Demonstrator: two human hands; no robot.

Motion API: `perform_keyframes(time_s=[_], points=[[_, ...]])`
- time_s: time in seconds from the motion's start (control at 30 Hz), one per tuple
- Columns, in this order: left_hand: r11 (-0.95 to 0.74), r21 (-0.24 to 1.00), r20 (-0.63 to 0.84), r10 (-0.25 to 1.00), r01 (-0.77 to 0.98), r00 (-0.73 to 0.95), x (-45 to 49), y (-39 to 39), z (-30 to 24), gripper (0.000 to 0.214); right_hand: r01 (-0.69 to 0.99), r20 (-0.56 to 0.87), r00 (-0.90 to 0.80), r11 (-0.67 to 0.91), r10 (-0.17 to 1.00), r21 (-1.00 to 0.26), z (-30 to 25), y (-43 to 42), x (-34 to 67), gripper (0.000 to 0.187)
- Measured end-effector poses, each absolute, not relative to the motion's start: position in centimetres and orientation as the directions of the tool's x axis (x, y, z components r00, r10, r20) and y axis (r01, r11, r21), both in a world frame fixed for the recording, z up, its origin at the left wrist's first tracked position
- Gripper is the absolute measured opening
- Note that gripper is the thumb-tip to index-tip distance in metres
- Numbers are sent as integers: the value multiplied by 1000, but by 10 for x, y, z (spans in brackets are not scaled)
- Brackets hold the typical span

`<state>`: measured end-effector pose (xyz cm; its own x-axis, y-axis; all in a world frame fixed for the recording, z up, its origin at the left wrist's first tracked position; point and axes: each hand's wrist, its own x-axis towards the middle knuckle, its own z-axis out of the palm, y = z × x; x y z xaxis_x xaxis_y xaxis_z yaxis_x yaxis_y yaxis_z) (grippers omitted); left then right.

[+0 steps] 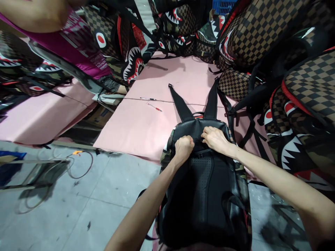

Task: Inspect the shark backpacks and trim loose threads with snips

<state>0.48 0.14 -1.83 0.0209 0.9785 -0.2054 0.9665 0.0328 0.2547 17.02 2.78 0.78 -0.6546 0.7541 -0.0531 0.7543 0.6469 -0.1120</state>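
Note:
A black backpack (201, 188) lies with its padded back panel facing up, its top end on the pink table and its lower end toward me. Two shoulder straps (183, 104) stretch away from its top across the table. My left hand (184, 148) is closed in a fist at the upper part of the back panel. Just right of it, my right hand (215, 138) has its fingers curled and pressed together near the top edge. Whatever the fingers of either hand grip is hidden or too small to name.
On the pink table (136, 132) lie a black pen (148, 98) and a red pen (155, 107). Checkered backpacks with shark mouths (295, 146) crowd the right side and far end. Another person (81, 45) in a magenta top is at the left. A cable loops over the tiled floor (104, 195).

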Motion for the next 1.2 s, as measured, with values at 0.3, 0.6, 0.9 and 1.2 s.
perform_keyframes(time_s=[0.3, 0.6, 0.9, 1.2], points=[[88, 244, -78, 994, 966, -71, 5, -11, -19, 27, 720, -68, -693, 688, 717, -90, 10, 31, 164, 13], [82, 264, -99, 993, 961, -57, 4, -10, -21, 24, 740, -66, -672, 665, 738, -104, 7, 34, 167, 13], [32, 373, -56, 998, 927, -12, 1, -16, -16, 24, 716, -74, -694, 675, 716, -181, 6, 38, 169, 14], [-542, 456, 495, 814, 706, 305, -11, -79, -33, 12, 700, -69, -710, 693, 700, -171, 4, 38, 165, 14]])
